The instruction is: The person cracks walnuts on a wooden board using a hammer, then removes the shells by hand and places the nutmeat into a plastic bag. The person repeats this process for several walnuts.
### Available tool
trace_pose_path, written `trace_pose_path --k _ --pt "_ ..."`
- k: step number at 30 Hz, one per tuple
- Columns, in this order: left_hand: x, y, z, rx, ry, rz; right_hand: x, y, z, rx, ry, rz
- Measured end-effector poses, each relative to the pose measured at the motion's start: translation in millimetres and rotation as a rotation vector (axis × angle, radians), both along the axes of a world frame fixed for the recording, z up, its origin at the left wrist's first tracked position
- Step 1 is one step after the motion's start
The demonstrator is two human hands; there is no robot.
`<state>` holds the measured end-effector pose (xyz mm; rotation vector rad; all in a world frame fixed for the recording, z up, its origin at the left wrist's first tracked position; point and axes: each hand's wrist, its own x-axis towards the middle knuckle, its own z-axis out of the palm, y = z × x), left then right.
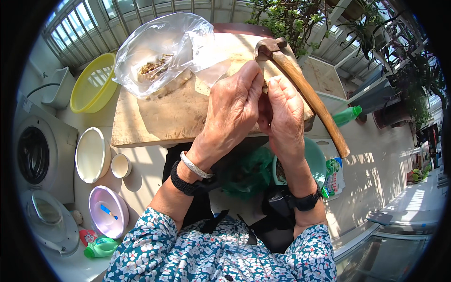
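Observation:
Over a thick wooden block (pixel 155 122), my left hand (pixel 235 101) and my right hand (pixel 286 110) meet, both closed with fingertips together. A small brownish piece (pixel 265 88) shows between the fingertips, mostly hidden; its kind I cannot make out. Just right of my hands lies a hammer (pixel 305 84), its metal head at the block's far side and its wooden handle slanting past the near right edge. On the far left of the block sits a clear plastic bag (pixel 188 47) with small yellow-brown pieces (pixel 156 67) in it.
Below the block are a green plastic bag (pixel 249 176) and a teal basin (pixel 314 157). At left stand a yellow basket (pixel 89 101), a cream basin (pixel 91 155), a small cup (pixel 121 166), a lilac basin (pixel 109 202) and a washing machine (pixel 47 155). Potted plants (pixel 291 23) line the far right.

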<state>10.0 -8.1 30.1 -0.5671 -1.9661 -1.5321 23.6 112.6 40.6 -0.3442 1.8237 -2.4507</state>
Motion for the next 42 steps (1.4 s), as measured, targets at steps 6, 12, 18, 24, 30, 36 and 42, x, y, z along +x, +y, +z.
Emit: trace_pose_path --k 6,12,18,24,30,36,42 --pt "-7.8 2.2 -6.3 0.062 -0.173 -0.015 -5.7 -7.6 -8.4 0.123 0.072 -0.144" --pt "-1.6 -11.5 -2.3 0.539 -0.656 -0.334 -7.0 -3.1 -3.7 0.014 0.015 0.038" --pt "3.4 -18.7 -1.2 0.688 -0.740 -0.445 -8.8 -5.9 4.0 0.065 0.097 -0.065" --pt "6.4 -16.4 -5.2 0.701 -0.703 -0.419 -12.2 -6.7 4.6 0.096 0.054 -0.064" --pt "7.3 -14.3 -8.5 0.692 -0.601 -0.328 -10.7 -9.0 5.6 0.137 0.053 -0.018" --pt "7.7 -14.5 -10.1 0.586 -0.537 -0.269 -10.1 -2.7 8.6 0.121 -0.017 0.033" --pt "8.8 -13.0 -10.7 0.461 -0.445 -0.196 -11.4 3.6 8.9 0.111 -0.065 0.079"
